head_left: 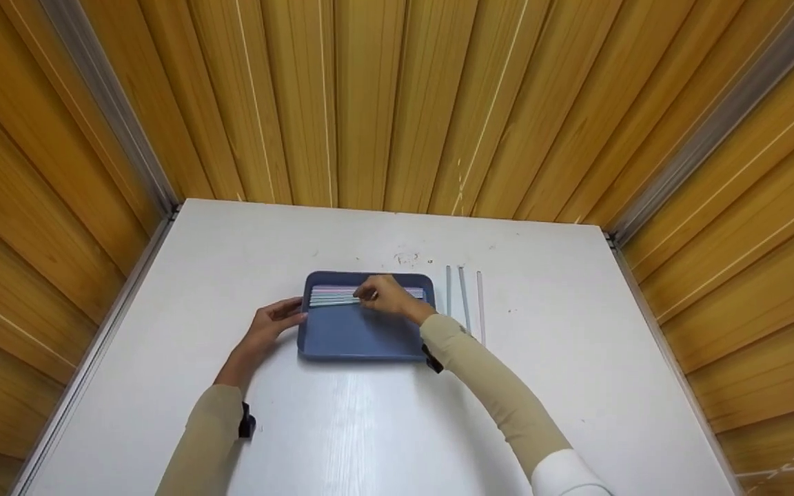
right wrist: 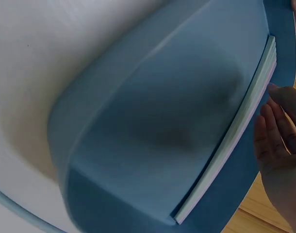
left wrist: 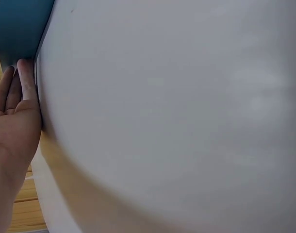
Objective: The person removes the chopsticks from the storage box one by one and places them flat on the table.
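A blue rectangular tray (head_left: 362,337) lies on the white table. Along its far side, several pale straws (head_left: 333,297) in mint, lilac and pink lie side by side. Over the middle of this row is my right hand (head_left: 384,295), its fingers loosely bent. The right wrist view puts its thumb tip at the edge of the straws (right wrist: 230,136), with no straw visible between thumb and fingers. My left hand (head_left: 274,322) rests against the tray's left wall, thumb and fingers spread apart; in the left wrist view its straight fingers touch the outer wall (left wrist: 23,29).
To the right of the tray, two bluish straws (head_left: 449,289) and a pinkish straw (head_left: 480,296) lie lengthwise on the white table (head_left: 548,358). Small specks (head_left: 407,258) dot the surface behind the tray. Wood-patterned walls (head_left: 362,103) enclose the table's back and sides.
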A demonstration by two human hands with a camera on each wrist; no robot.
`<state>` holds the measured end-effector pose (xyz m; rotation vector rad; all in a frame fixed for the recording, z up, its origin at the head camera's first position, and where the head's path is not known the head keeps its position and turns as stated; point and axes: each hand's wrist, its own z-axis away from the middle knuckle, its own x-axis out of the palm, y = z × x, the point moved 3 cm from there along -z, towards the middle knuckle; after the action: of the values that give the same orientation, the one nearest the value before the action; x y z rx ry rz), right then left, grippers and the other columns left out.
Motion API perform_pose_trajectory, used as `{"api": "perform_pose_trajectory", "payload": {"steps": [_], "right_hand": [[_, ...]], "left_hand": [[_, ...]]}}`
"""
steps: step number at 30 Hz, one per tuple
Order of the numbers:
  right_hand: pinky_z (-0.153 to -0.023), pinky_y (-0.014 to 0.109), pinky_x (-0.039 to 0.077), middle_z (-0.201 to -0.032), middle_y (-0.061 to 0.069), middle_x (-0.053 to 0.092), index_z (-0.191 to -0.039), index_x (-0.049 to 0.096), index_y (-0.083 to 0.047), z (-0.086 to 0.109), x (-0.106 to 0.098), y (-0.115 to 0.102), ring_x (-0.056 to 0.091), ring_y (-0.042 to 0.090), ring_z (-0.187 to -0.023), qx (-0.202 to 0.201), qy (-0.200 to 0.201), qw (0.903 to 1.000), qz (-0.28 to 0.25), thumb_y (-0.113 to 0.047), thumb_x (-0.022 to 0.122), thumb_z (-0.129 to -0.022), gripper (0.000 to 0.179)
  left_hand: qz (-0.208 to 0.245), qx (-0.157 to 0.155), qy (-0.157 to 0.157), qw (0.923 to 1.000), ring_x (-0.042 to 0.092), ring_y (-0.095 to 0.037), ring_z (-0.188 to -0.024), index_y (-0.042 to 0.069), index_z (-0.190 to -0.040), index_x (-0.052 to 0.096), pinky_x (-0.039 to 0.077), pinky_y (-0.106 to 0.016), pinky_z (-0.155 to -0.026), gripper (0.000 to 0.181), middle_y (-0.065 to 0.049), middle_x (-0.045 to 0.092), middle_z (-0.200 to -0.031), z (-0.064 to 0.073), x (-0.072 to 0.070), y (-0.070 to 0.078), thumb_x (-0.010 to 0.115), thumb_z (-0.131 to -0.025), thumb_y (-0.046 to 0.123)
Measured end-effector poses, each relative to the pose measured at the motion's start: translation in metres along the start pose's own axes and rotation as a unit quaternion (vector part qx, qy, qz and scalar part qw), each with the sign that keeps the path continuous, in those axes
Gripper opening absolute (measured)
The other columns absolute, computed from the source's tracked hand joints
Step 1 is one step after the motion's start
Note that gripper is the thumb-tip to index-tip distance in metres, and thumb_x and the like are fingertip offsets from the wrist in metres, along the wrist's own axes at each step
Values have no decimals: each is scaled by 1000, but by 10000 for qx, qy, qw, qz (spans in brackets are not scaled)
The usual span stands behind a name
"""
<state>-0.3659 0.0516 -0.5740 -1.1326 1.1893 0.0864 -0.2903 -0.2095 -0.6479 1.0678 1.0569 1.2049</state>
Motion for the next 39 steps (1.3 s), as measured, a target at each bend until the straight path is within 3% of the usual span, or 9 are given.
{"api": "perform_pose_trajectory", "payload": {"steps": [8,17,24,32,39], "right_hand": [[-90,41,62,-106,24,71,-109,73,10,-4,13,-1,71,35,-100,151,-88,9995,252,11,71,-87,22],[-88,41,61,-103,22,71,-106,75,7,-5,15,-2,71,33,-97,70,-129,9982,584,9,72,-87,20],[-90,41,61,-106,20,71,-109,76,5,-9,15,-6,71,32,-100,79,-284,9942,1035,8,71,-89,21],[-92,40,59,-106,16,71,-108,78,1,-14,18,-8,70,30,-101,-250,-463,9859,1587,3,71,-92,18],[-88,40,61,-99,16,74,-102,79,2,-16,23,-2,71,29,-96,-367,-180,9898,1367,7,71,-90,15]], "left_hand": [[8,-29,-21,10000,54,-28,-138,3,-146,55,52,-16,-100,63,-19,56,-149,-1,1,1,80,-91,21],[131,-55,209,9997,57,-28,-135,0,-143,58,54,-16,-95,59,-21,58,-146,0,2,0,80,-90,14],[118,29,117,9999,59,-27,-133,0,-144,56,53,-15,-96,60,-22,58,-146,-2,3,0,79,-91,15],[195,35,132,9997,61,-22,-131,0,-143,57,54,-14,-95,60,-21,59,-146,-2,2,-2,80,-90,15],[100,2,102,9999,55,-30,-137,2,-144,56,53,-17,-99,59,-21,57,-148,1,0,0,79,-91,16]]}}
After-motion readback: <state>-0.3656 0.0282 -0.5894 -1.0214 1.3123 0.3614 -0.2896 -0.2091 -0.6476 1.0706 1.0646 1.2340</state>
